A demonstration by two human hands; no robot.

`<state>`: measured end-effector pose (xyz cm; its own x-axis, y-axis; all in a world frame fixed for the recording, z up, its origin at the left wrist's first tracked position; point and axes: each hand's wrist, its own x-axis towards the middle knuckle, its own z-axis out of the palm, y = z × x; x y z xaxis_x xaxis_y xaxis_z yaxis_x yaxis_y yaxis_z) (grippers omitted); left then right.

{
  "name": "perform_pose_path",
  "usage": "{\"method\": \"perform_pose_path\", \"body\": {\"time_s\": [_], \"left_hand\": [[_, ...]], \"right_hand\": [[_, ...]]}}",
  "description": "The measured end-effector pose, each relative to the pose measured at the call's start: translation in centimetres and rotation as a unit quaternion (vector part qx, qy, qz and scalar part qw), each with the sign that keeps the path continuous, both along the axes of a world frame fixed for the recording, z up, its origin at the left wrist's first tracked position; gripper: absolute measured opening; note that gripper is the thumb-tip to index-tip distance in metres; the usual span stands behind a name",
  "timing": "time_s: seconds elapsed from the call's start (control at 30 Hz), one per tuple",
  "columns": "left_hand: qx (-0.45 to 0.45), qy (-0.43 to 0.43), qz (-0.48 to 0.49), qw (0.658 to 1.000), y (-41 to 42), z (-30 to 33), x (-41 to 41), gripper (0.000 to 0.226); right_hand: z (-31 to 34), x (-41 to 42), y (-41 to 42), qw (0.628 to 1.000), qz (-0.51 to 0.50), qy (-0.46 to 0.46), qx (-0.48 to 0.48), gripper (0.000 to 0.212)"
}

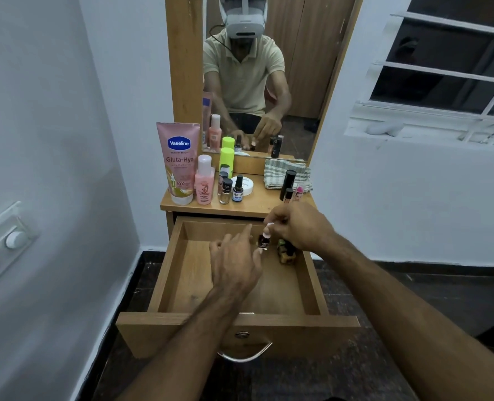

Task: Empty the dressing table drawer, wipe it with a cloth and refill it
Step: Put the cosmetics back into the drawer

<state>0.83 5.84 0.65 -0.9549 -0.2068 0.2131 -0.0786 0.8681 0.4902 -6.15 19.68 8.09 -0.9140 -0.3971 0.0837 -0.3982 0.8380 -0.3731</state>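
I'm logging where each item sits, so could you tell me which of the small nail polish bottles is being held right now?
The dark bottle with the pale cap, pinched by the right hand above the drawer; the others stand untouched on the tabletop.

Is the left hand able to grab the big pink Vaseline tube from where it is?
Probably yes. The left hand is open over the drawer, and the Vaseline tube stands at the tabletop's front left corner with nothing in front of it.
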Motion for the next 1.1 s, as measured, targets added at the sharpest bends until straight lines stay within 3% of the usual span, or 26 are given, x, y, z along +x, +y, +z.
{"method": "perform_pose_path", "body": {"time_s": [0.07,0.27,0.73,1.1], "left_hand": [[0.01,-0.001,0.01,1.0,-0.1,0.2,0.0,0.066],[0.014,0.014,0.01,1.0,0.0,0.2,0.0,0.062],[0.027,0.029,-0.009,0.999,0.1,-0.1,0.1,0.05],[0.028,0.031,-0.009,0.999,0.1,-0.1,0.1,0.048]], "right_hand": [[-1.0,-0.3,0.0,0.999,-0.017,0.012,0.044,0.008],[-3.8,-1.0,-0.4,0.989,-0.075,0.055,0.118,0.021],[-6.4,-1.6,0.0,0.986,-0.116,0.071,0.094,0.011],[-6.5,-1.5,0.2,0.988,-0.112,0.077,0.078,0.022]]}}
